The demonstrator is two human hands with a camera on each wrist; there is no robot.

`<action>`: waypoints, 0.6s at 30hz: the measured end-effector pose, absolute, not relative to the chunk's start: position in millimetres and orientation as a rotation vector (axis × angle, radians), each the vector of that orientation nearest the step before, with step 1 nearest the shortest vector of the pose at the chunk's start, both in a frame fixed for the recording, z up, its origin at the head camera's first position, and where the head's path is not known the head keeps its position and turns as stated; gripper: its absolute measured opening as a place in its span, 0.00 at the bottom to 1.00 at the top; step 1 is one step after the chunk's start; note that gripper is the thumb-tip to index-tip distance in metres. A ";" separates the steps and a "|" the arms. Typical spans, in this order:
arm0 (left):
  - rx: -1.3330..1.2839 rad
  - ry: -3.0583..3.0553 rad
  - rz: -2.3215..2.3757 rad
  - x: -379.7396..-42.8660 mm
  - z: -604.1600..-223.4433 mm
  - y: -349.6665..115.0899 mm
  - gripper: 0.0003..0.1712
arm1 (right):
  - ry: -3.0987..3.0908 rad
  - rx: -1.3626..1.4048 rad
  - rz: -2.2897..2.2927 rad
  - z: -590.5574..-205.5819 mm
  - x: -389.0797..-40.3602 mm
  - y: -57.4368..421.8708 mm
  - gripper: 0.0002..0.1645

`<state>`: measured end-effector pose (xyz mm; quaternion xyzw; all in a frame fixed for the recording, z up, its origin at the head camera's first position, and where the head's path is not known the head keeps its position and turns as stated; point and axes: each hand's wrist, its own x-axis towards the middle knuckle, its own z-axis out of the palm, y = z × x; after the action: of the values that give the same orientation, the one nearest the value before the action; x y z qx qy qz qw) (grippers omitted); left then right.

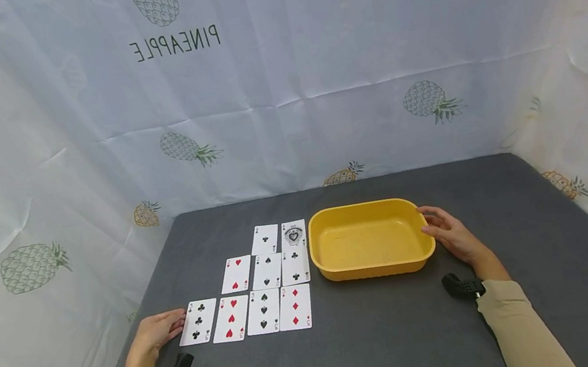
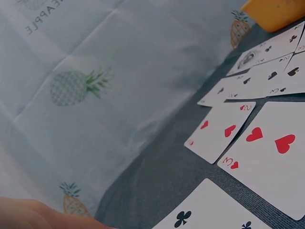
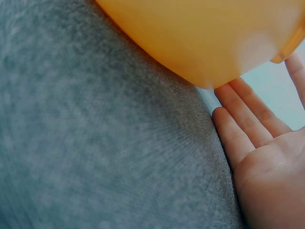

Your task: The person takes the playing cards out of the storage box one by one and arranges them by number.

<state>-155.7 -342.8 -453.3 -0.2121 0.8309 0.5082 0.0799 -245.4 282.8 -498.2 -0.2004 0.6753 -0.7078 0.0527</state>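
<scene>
My left hand (image 1: 155, 333) lies at the left edge of the three of clubs (image 1: 198, 322), its fingertips at the card's side. In the left wrist view only a strip of that hand (image 2: 45, 215) shows at the lower left. Beside that card lie the three of hearts (image 1: 230, 319), three of spades (image 1: 263, 312) and three of diamonds (image 1: 294, 307). My right hand (image 1: 453, 239) is against the right side of a yellow plastic tub (image 1: 375, 269). Seen from the right wrist, fairly straight fingers (image 3: 243, 114) touch the tub's outer wall (image 3: 190, 38).
Behind the threes lie the two of hearts (image 1: 236, 274), two of spades (image 1: 266, 271) and two of clubs (image 1: 295, 265). Farther back are the ace of clubs (image 1: 265, 239) and ace of spades (image 1: 293, 234). A pineapple-print curtain (image 1: 288, 146) borders the dark grey table (image 1: 364, 350).
</scene>
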 end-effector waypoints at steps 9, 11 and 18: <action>-0.614 2.562 1.549 -167.9 -450.6 -332.7 0.28 | 2.108 -0.529 -2.101 -491.8 -245.2 281.6 0.24; -0.575 2.567 1.589 -174.7 -448.1 -325.5 0.29 | 2.137 -0.502 -2.066 -488.8 -246.2 281.4 0.24; -0.448 2.581 1.755 -216.5 -441.4 -276.7 0.27 | 2.441 -0.333 -1.766 -463.0 -252.2 284.7 0.35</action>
<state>-216.5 -276.7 -441.4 -0.1419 0.8185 0.5566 -0.0057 -252.2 284.7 -463.0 -0.1096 0.8040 -0.5818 0.0552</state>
